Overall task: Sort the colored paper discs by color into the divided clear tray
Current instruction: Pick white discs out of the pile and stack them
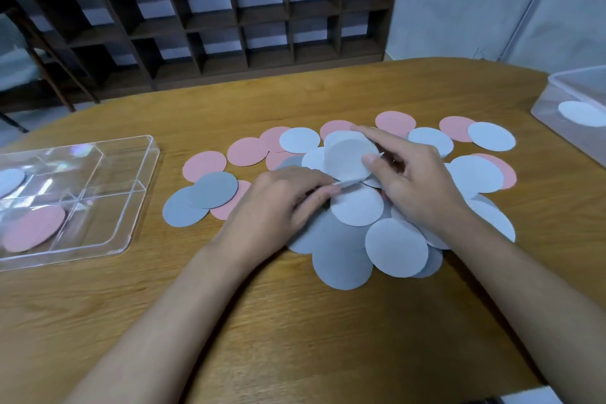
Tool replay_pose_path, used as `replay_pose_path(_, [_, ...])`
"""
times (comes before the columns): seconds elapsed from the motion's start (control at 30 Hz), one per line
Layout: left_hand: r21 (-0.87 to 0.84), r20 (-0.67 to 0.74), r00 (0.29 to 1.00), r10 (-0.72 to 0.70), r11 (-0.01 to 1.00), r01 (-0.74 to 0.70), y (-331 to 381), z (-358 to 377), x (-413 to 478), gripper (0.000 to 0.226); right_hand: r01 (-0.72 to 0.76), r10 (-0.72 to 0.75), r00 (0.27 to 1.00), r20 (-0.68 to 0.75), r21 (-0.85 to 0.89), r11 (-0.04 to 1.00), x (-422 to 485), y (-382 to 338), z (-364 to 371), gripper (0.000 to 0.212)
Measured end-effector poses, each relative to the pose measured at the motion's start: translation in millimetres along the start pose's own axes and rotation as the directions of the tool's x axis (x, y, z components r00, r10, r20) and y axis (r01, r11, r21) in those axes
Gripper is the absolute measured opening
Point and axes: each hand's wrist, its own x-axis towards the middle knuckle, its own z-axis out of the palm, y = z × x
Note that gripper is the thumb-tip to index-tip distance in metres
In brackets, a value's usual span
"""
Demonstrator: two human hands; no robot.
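A wooden table carries a loose pile of discs at its centre. Pink discs lie mostly along the far and left side of the pile, grey discs at its left and near side, and pale discs in the middle and to the right; many overlap.

One pale disc, the lifted disc, is raised on edge above the pile. It is gripped by the right hand: the thumb is pressed on its near face and the index finger is laid along its upper edge. The fingers of the left hand are curled, with the tips at the lower edge of the lifted disc; whether that edge is pinched cannot be told, as the area is blurred.

The tray is set at the left, well apart from the pile. A pale disc is held in its far left compartment and a pink disc in its near left one.

A clear box at the right edge contains one white disc. A dark shelf stands behind the table.
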Motion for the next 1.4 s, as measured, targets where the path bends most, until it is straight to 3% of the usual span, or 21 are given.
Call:
replay_pose_path(0.13, [0.018, -0.134, 0.991, -0.029, 0.999, 0.032, -2, -1, 1, 0.009, 0.022, -0.022, 0.999, 0.027, 0.0, 1.0, 0, -2, 1, 0.047])
replay_pose_path(0.3, [-0.087, -0.24, 0.951, -0.194, 0.98, 0.178, -2, 1, 2, 0.008, 0.019, -0.021, 0.997, 0.068, 0.039, 0.999, -2, -3, 7, 0.046])
replay_pose_path(0.53, [-0.205, -0.226, 0.907, -0.356, 0.927, 0.313, 3, 3, 3, 0.008, 0.055, -0.052, 0.99, 0.133, -0.02, 0.998, -3, -10, 11, 0.048])
replay_pose_path(0.83, [-0.243, -0.24, 0.895, -0.376, 0.916, 0.319, 4, 4, 5, 0.016, 0.152, -0.111, 0.977, 0.181, -0.229, 0.961, -3, -11, 19, 0.05])
replay_pose_path(0.97, [-0.208, -0.244, 0.909, -0.338, 0.934, 0.292, 3, 5, 5, 0.016, 0.135, -0.11, 0.983, 0.148, -0.168, 0.976, -3, -13, 16, 0.035])
replay_pose_path(1.07, [-0.069, -0.3, 0.928, -0.221, 0.975, 0.21, 5, 4, 4, 0.024, 0.074, -0.062, 0.993, 0.104, -0.109, 0.991, -3, -11, 11, 0.029])
replay_pose_path(1.13, [-0.063, -0.246, 0.959, -0.143, 0.989, 0.131, 6, 5, 4, 0.029, 0.033, -0.029, 0.997, 0.065, -0.064, 0.997, -2, -9, 7, 0.028])
replay_pose_path(1.2, [-0.111, -0.088, 0.993, -0.082, 0.991, 0.072, 8, 7, 2, 0.031, 0.003, -0.002, 1.0, 0.029, -0.029, 1.0, -2, -9, 2, 0.028])
replay_pose_path(1.3, [-0.095, 0.122, 0.99, -0.071, 0.992, 0.083, 7, 12, -1, 0.043, -0.014, 0.014, 1.0, 0.006, -0.016, 1.0, -2, -8, -1, 0.028])
replay_pose_path(1.4, [-0.061, 0.19, 0.978, -0.083, 0.994, 0.096, 3, 14, -3, 0.048, -0.006, 0.006, 1.0, 0.009, -0.019, 1.0, -1, -7, -1, 0.03])
